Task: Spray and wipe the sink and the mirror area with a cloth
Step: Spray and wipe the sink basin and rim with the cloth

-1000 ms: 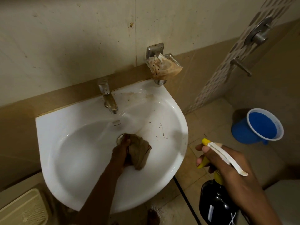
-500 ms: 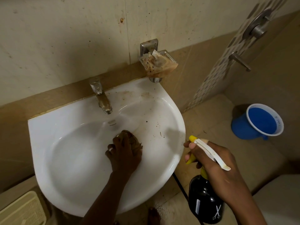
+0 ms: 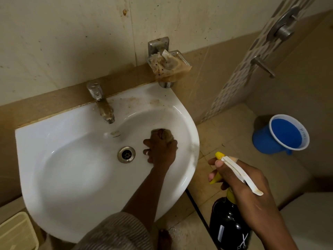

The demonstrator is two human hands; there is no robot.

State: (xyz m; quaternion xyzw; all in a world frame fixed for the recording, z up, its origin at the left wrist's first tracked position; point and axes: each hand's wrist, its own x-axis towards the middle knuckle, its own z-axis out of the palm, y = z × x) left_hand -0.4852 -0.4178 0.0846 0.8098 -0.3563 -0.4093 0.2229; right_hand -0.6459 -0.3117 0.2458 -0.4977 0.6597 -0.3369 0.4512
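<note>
Sink [image 3: 72, 177]: L hand [image 3: 160, 150] presses cloth [image 3: 166, 135], prob. brown.

**Cloth on the basin wall, bottle held off to the side**

The left hand [image 3: 160, 150] presses a brown cloth [image 3: 166, 135] against the right inner wall of the white sink [image 3: 72, 177] — just right of the drain [image 3: 126, 154], below the tap [image 3: 102, 103]. The right hand [image 3: 246, 188] grips a dark spray bottle [image 3: 228, 222] beside the sink, over the floor — a blue bucket [image 3: 281, 135] stands well apart
</note>
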